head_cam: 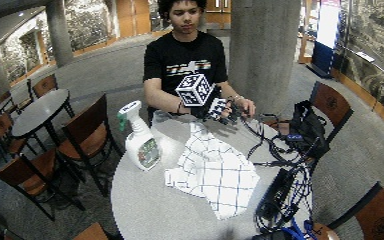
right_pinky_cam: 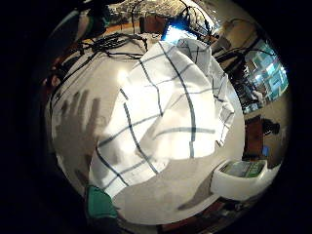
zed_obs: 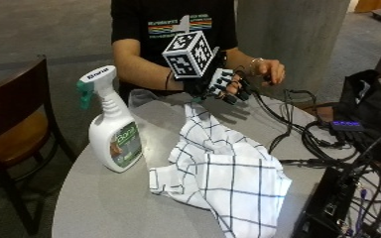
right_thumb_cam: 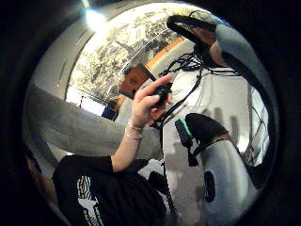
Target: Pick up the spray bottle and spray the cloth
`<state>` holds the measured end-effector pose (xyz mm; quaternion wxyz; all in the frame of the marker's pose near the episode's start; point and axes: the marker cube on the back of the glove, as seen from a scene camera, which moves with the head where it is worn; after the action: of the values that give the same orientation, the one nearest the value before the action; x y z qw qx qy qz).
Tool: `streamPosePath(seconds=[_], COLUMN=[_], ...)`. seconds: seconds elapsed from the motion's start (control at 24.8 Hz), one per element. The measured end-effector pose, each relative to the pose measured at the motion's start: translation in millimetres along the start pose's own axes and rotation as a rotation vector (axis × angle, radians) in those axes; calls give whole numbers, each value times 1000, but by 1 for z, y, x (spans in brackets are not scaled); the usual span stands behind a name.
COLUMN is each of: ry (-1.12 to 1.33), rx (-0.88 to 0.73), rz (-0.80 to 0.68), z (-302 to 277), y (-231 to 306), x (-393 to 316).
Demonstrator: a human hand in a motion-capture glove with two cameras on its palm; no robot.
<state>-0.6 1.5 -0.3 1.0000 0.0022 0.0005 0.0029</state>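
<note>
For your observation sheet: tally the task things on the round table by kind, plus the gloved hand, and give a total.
Spray bottles: 1, the spray bottle, upright beside the cloth
Cloths: 1, the checked cloth, lying rumpled
Gloved hands: 1, the right hand, above the cloth, holding nothing
Total: 3

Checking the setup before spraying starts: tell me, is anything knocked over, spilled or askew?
Nothing stands out. The spray bottle stands upright on the table, no spill visible. The checked cloth lies rumpled beside it. The gloved right hand hovers above the cloth's far end, holding nothing.

White spray bottle [zed_obs: 114, 136] with green trigger; white cloth [zed_obs: 223, 173] with dark check lines.
</note>
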Motion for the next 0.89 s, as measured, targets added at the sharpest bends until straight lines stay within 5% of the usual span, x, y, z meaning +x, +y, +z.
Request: streamPosePath(seconds=[0.89], ry=[104], rx=[92], rz=[185], z=[-26], y=[40], x=[9])
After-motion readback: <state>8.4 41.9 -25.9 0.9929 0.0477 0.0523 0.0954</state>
